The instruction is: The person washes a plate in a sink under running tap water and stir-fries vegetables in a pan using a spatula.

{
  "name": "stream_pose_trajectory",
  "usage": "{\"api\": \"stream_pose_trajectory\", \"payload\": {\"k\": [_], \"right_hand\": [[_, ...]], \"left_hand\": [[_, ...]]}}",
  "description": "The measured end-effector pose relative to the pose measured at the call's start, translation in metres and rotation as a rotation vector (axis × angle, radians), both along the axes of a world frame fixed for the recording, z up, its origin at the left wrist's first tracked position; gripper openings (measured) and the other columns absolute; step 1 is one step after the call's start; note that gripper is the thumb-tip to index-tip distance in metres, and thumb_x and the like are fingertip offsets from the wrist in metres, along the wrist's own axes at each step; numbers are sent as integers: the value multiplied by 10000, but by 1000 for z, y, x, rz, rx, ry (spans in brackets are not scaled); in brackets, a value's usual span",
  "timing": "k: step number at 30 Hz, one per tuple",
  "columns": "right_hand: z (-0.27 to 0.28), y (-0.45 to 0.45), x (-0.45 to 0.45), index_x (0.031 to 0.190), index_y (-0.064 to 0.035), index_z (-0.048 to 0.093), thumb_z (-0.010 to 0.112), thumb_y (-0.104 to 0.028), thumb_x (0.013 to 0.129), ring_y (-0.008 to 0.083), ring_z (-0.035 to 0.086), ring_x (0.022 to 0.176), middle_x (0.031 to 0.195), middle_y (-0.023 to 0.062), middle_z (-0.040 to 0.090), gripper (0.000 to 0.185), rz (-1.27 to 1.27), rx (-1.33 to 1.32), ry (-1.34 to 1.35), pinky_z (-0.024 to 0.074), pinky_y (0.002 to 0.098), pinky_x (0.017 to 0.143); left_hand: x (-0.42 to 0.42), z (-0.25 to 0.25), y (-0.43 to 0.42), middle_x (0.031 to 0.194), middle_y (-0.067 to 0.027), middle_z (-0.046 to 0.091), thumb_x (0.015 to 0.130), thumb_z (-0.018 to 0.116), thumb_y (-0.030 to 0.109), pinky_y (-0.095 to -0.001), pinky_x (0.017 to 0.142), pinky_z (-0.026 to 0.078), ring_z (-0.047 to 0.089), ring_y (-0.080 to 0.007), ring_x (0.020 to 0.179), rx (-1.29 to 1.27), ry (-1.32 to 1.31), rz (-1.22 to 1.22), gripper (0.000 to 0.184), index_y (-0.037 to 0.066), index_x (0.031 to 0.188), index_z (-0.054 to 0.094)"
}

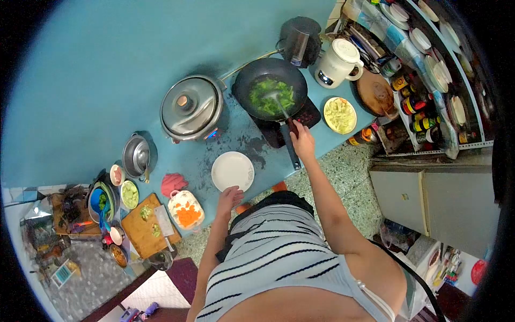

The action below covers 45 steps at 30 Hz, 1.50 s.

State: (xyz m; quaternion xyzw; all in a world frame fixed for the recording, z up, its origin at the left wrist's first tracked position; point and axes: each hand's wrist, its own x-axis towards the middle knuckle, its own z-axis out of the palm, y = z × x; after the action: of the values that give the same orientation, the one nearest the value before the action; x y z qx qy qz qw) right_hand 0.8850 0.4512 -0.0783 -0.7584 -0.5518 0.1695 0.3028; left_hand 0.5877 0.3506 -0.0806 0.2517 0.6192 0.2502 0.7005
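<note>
My right hand [302, 140] is closed around the dark handle of a spatula [279, 102]. The spatula's metal head rests among chopped green vegetables [270, 92] in a black wok [248, 73]. The wok sits on a dark cooktop [309, 117], and its long handle points toward me, just beside my right hand. My left hand [231, 199] is at the near rim of a white plate [229, 167], fingers stretched out and fingertips over the edge. The plate lies on the blue counter and holds nothing.
Left of the wok stands a lidded pot [191, 107]. A bowl of pale chopped vegetables [340, 115] and a white kettle [338, 63] are on the right. Farther left are a metal bowl [136, 155], chopped carrots [189, 216], and a cutting board [140, 234] with a cleaver [164, 221].
</note>
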Motion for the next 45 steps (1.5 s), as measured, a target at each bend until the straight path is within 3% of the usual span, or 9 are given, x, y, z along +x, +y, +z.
{"api": "stream_pose_trajectory", "payload": {"k": [7, 12, 16, 24, 25, 29, 37, 40, 45], "right_hand": [[-28, -18, 2, 1090, -83, 441, 600, -150, 687, 340, 537, 777, 870, 162, 538, 438, -35, -41, -28, 442, 413, 678], [-20, -19, -6, 1083, -30, 429, 601, -155, 681, 337, 501, 875, 966, 171, 493, 455, -42, -140, -103, 432, 391, 737], [-9, -15, -31, 1070, -2, 425, 599, -138, 663, 323, 465, 936, 1010, 164, 464, 463, -19, -1, -183, 415, 376, 767], [-11, -24, -102, 1062, -28, 457, 542, -94, 650, 298, 458, 941, 1010, 143, 478, 425, 551, 170, -104, 394, 379, 777], [-15, -30, -109, 1062, -28, 457, 542, -94, 650, 298, 458, 941, 1010, 143, 478, 425, 550, 170, -103, 394, 379, 777], [-38, -46, -111, 1052, -40, 478, 458, -108, 708, 267, 455, 978, 1051, 114, 481, 351, 699, 152, -230, 377, 372, 808], [-55, -79, -99, 1024, -53, 511, 457, -133, 723, 230, 445, 1021, 1118, 69, 460, 316, 1021, -89, -236, 360, 383, 824], [-77, -102, -124, 1061, -72, 493, 437, -130, 743, 225, 440, 1032, 1159, 55, 439, 327, 806, -223, 42, 361, 394, 819], [-55, -121, -130, 1129, -84, 431, 409, -111, 751, 261, 451, 1011, 1225, 58, 370, 379, 1004, -107, -347, 389, 394, 787]], "left_hand": [[-11, -10, -2, 986, -99, 560, 811, 475, 229, -276, 731, 438, 553, -191, 852, -46, -37, 53, 320, 43, 1071, 473], [-16, -31, 19, 1060, -120, 507, 781, 490, 138, -322, 837, 407, 494, -214, 978, -233, -594, 471, 284, 13, 1035, 481], [-5, -36, 49, 1131, -109, 452, 813, 441, 133, -323, 848, 394, 466, -212, 1013, -252, -552, 546, 347, 14, 1136, 396], [47, -10, 96, 1175, -125, 406, 862, 337, 317, -367, 895, 348, 431, -242, 1046, -337, -592, 367, 428, 10, 1157, 373], [51, -18, 100, 949, -83, 539, 848, 373, 373, -372, 804, 402, 517, -227, 874, -340, -555, 321, 370, 43, 965, 496], [56, -63, 105, 824, -44, 565, 847, 379, 325, -370, 740, 429, 535, -209, 767, -394, -439, 217, 274, 90, 843, 519], [75, -86, 41, 799, -51, 544, 864, 317, 153, -267, 599, 482, 540, -152, 690, -354, -461, 636, 195, 42, 889, 475], [44, -132, 27, 816, -52, 544, 866, 341, 152, -274, 598, 472, 536, -153, 698, -341, -656, 607, 186, 31, 907, 475], [44, -108, -4, 887, -83, 544, 874, 352, 161, -302, 668, 469, 535, -179, 769, -194, -555, 635, 221, 8, 981, 470]]}}
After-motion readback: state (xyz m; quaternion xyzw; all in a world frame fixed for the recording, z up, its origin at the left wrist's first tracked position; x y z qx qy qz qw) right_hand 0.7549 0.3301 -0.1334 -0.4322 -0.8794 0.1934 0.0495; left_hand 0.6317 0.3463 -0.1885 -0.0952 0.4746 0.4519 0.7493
